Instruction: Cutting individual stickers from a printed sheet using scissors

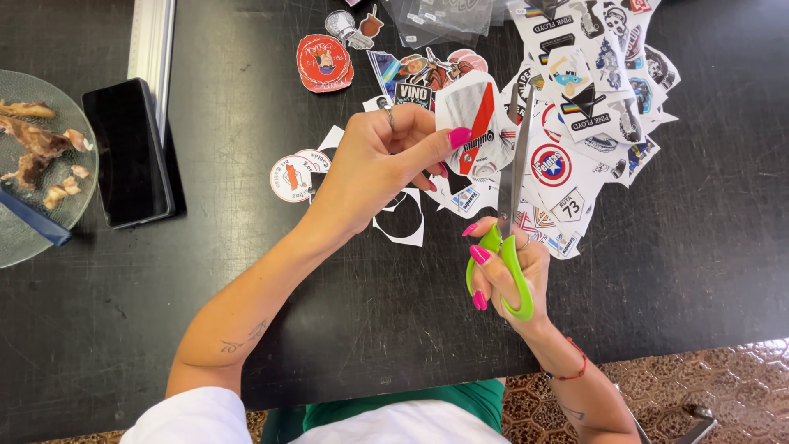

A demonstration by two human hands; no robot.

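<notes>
Nearest to us, our white top [394, 423] and green garment [460, 399] fill the bottom edge, and beyond them our two bare forearms reach out over the dark worktop [699, 247]. Our right hand [509, 271], with a red cord bracelet [571, 370] at the wrist, grips the scissors [514, 197] by their bright green handles; the fingers are threaded through the loops and closed around them, and the steel blades point away from us, shut or nearly so. Our left hand [378, 164], just left of the blades and a little farther out, pinches a cut-out sticker [470, 123] with a red stripe between thumb and forefinger, the fingers closed narrowly on its edge, so the sticker sits just beside the blades. We wear a ring on that hand. Under and beyond both hands, a loose heap of printed sticker sheets [592, 90] and offcuts spreads toward the far right. Several finished cut-outs lie on the worktop, among them a round red sticker [325, 64] farther out and a round white one [292, 177] left of our left hand. Well apart at the far left lies a black phone [127, 152], face up, beside a glass plate [16, 238] holding food scraps.
</notes>
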